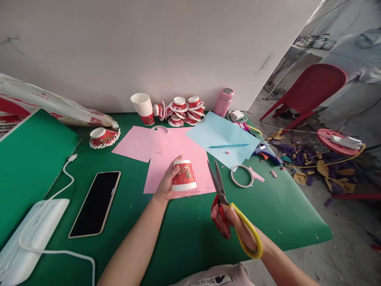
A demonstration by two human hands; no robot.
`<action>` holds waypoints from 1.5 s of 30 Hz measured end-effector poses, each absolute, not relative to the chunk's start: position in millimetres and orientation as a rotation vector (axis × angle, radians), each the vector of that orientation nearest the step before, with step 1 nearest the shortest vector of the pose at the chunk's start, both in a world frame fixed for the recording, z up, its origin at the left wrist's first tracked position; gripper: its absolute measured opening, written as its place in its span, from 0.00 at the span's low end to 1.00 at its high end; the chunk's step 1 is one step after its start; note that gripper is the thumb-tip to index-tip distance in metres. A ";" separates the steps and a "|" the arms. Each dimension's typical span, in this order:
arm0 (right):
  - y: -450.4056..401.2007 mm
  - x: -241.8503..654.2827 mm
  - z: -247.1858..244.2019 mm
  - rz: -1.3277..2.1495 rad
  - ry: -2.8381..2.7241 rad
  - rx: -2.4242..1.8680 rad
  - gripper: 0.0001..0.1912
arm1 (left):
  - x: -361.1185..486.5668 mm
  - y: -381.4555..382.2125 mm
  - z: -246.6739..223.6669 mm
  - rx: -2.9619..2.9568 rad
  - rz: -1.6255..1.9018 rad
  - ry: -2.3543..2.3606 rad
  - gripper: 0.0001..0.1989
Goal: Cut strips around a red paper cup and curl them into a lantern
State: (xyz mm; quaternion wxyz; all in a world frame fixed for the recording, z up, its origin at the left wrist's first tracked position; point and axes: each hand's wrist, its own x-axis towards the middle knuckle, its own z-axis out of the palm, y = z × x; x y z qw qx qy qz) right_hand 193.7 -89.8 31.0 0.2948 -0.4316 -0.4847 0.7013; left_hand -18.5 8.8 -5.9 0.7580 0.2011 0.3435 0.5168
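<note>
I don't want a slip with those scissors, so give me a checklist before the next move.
1. Red paper cup gripped in left hand: ok.
2. Scissors held by the handles in right hand: ok.
3. Blades apart from the left fingers: ok.
4. Space under the cup free of pink paper: not ok, it lies beneath.
5. Smartphone away from the blades: ok.
6. Glue gun cool: cannot tell.

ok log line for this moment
left hand: holds red paper cup | right hand: holds scissors, blades parted | scissors and cup: apart | phone: on table
</note>
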 end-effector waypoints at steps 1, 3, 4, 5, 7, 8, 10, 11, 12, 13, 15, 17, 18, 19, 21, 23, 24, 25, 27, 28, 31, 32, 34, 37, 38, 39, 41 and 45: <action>-94.1 195.6 32.2 1.894 -1.292 -1.178 0.30 | -18.7 8.8 -5.7 0.434 1.124 0.742 0.30; -102.1 198.7 33.3 1.937 -1.303 -1.227 0.32 | -19.0 8.9 -5.4 0.424 1.130 0.733 0.31; -105.5 200.1 33.5 1.955 -1.316 -1.246 0.32 | -19.1 8.8 -5.1 0.420 1.140 0.732 0.30; -108.6 201.3 33.5 1.973 -1.327 -1.264 0.32 | -19.1 8.7 -4.7 0.416 1.153 0.731 0.30; -113.1 203.4 33.8 2.011 -1.347 -1.299 0.32 | -19.4 8.3 -3.7 0.414 1.177 0.725 0.28; -114.6 204.4 34.2 2.031 -1.357 -1.314 0.32 | -19.6 8.1 -3.2 0.416 1.182 0.719 0.27; -116.5 206.3 35.7 2.079 -1.379 -1.338 0.33 | -20.1 7.6 -2.2 0.420 1.182 0.710 0.26; -116.9 207.1 36.7 2.100 -1.398 -1.351 0.34 | -20.4 7.4 -2.0 0.421 1.181 0.709 0.26; -117.2 208.0 37.8 2.115 -1.417 -1.362 0.34 | -20.7 7.3 -2.0 0.423 1.180 0.708 0.26; -117.4 208.8 38.8 2.129 -1.437 -1.369 0.34 | -21.0 7.3 -2.2 0.426 1.181 0.707 0.26; -117.8 210.0 40.9 2.141 -1.468 -1.380 0.35 | -21.7 7.4 -3.2 0.436 1.184 0.705 0.27; -118.2 210.6 42.9 2.149 -1.485 -1.402 0.36 | -22.3 7.8 -4.5 0.445 1.184 0.707 0.28; -118.4 210.6 43.8 2.153 -1.491 -1.416 0.36 | -22.6 8.1 -5.1 0.447 1.183 0.711 0.29; -118.5 210.5 44.6 2.157 -1.495 -1.430 0.37 | -22.8 8.4 -5.6 0.446 1.180 0.714 0.29; -118.5 209.8 45.7 2.171 -1.496 -1.443 0.37 | -23.1 8.9 -6.2 0.440 1.172 0.716 0.29; -118.4 208.8 45.9 2.188 -1.483 -1.429 0.38 | -23.2 9.2 -6.3 0.436 1.166 0.710 0.29; -118.2 208.2 45.7 2.196 -1.468 -1.425 0.38 | -23.1 9.3 -6.1 0.437 1.164 0.705 0.28; -118.1 207.5 45.3 2.200 -1.453 -1.427 0.37 | -23.0 9.3 -5.9 0.440 1.160 0.701 0.28; -117.6 205.9 44.5 2.204 -1.419 -1.442 0.37 | -22.7 9.3 -5.3 0.450 1.154 0.699 0.28; -117.3 204.9 44.2 2.208 -1.401 -1.452 0.37 | -22.5 9.2 -5.0 0.455 1.151 0.699 0.28; -116.4 201.6 44.0 2.232 -1.358 -1.464 0.36 | -22.3 9.2 -4.5 0.464 1.148 0.703 0.27; -116.0 200.5 44.1 2.240 -1.348 -1.461 0.36 | -22.2 9.2 -4.5 0.468 1.147 0.705 0.27; -115.2 198.2 44.6 2.242 -1.348 -1.456 0.36 | -22.2 9.5 -4.5 0.476 1.145 0.713 0.26; -114.1 195.1 44.4 2.242 -1.339 -1.470 0.36 | -22.2 10.0 -4.6 0.483 1.147 0.722 0.26; -113.7 194.0 43.7 2.241 -1.330 -1.479 0.36 | -22.1 10.0 -4.6 0.482 1.149 0.723 0.26; -113.3 192.9 42.7 2.242 -1.319 -1.483 0.36 | -22.0 10.0 -4.5 0.480 1.151 0.725 0.26; -112.5 190.3 39.9 2.242 -1.303 -1.476 0.36 | -21.8 9.8 -4.3 0.474 1.154 0.726 0.27; -110.5 183.8 33.6 2.254 -1.264 -1.437 0.36 | -21.3 9.6 -4.2 0.459 1.157 0.727 0.26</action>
